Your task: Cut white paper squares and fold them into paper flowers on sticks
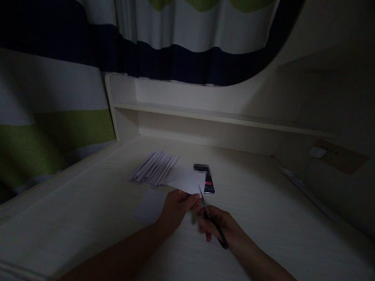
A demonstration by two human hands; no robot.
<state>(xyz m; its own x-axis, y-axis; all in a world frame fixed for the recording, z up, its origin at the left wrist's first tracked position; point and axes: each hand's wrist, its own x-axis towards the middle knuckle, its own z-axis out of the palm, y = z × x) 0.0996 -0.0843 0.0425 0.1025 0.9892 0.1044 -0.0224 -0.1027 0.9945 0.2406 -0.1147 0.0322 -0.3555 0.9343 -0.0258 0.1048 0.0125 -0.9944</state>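
My left hand [179, 206] pinches the lower edge of a white sheet of paper [187, 180], thumb on top, and holds it above the desk. In my right hand [221, 226] is a pair of scissors [212, 221] with black handles. Their blades point up and left, at the paper's lower right corner near my left fingertips. Whether the blades touch the paper I cannot tell. A second white sheet [150, 205] lies flat on the desk, partly behind my left hand. To the left of the held paper is a row of rolled white paper sticks [155, 167].
A dark phone [209, 188] lies behind the held paper, partly covered by it. The pale desk [264, 231] has a shelf [208, 114] along its back. Striped curtains [195, 25] hang behind and at the left. On the right wall is a socket with a white plug [317, 152].
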